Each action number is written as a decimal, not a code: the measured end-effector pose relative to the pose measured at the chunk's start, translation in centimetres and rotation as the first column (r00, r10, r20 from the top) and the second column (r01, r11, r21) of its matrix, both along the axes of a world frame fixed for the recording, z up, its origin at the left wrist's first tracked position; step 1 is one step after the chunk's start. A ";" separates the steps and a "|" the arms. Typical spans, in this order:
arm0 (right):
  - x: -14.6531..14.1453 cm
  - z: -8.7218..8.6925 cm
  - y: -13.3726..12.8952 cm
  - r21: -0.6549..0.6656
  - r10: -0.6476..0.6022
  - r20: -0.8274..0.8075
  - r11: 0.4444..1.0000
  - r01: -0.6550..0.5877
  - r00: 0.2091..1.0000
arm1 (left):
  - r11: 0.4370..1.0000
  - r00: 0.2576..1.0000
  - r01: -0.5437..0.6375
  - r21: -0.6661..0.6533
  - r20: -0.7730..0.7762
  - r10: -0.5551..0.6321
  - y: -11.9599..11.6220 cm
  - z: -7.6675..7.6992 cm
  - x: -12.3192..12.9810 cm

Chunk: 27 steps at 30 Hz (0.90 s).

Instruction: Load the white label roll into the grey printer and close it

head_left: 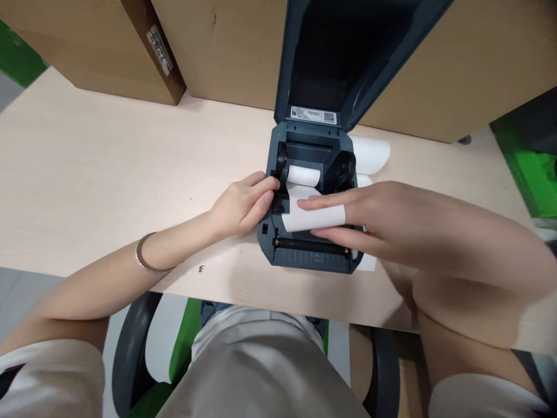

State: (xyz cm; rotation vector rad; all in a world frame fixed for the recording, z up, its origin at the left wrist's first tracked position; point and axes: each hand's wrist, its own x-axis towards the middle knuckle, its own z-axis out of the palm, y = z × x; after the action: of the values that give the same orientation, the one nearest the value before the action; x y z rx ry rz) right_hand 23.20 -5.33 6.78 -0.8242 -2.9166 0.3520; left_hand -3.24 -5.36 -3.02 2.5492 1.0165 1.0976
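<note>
A dark blue-grey label printer (266, 232) sits on the table with its lid (282, 69) swung up. Inside, a small white paper roll (304, 176) lies between two black roll holders (342, 169). Paper runs forward from the roll over the inside of the printer. My right hand (369, 217) holds the curled front part of this paper strip (311, 219) between its fingers, above the black roller (311, 246). Closed on the printer's left side wall is my left hand (246, 203), its fingertips at the rim beside the left roll holder.
Behind the printer stand large cardboard boxes (235, 52), one with a handwritten label (159, 49). White paper (372, 154) lies on the pale table (108, 174) at the printer's right. Below the table's front edge are a chair's black armrests (130, 354).
</note>
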 end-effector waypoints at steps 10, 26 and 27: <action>-0.5 -0.1 -5.8 0.174 0.033 0.007 0.984 -0.034 0.999 | 0.998 0.999 -0.034 -0.051 -0.023 0.033 -0.1 0.1 0.0; 0.5 -0.3 -7.0 0.192 0.080 0.187 0.975 -0.116 0.979 | 0.996 0.996 -0.075 -0.056 -0.051 0.073 -0.6 0.3 -0.1; 0.5 -0.4 -7.1 0.193 0.078 0.182 0.975 -0.114 0.980 | 0.996 0.995 -0.083 -0.044 -0.055 0.081 -0.5 0.2 -0.1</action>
State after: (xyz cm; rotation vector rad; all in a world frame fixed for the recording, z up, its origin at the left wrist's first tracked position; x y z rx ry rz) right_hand 23.71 -12.45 6.35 -0.7182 -3.0921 -0.0145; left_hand -3.33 -5.89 -2.87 2.5332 1.1554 1.0185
